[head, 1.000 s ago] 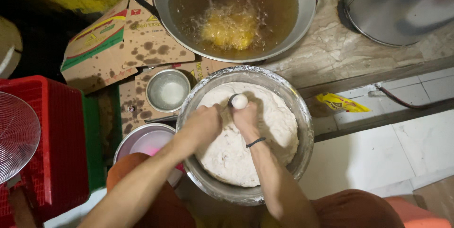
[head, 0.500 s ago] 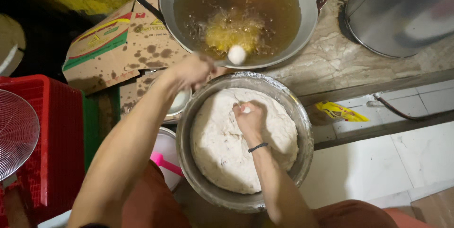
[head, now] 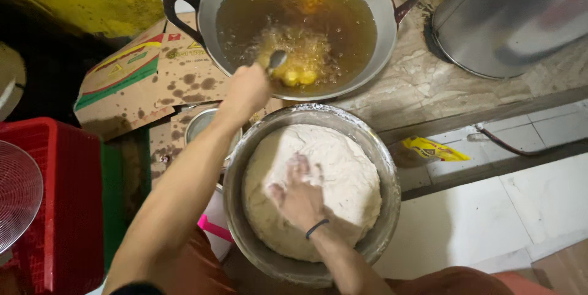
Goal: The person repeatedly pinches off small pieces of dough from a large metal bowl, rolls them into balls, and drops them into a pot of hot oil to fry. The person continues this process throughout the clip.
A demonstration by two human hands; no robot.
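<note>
left hand (head: 247, 90) closed on spoon (head: 277, 59), tip just over frying oil in wok (head: 392, 38) | right hand (head: 298, 194) pressed open-fingered into dough (head: 349, 179), bowl (head: 386, 166) below | tip: release low, avoid splashing

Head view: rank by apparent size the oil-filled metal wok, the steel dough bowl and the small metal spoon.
1. Oil-filled metal wok and steel dough bowl: they look alike, and the bowl sits nearer the camera, so unranked.
2. Small metal spoon in the left hand.
</note>
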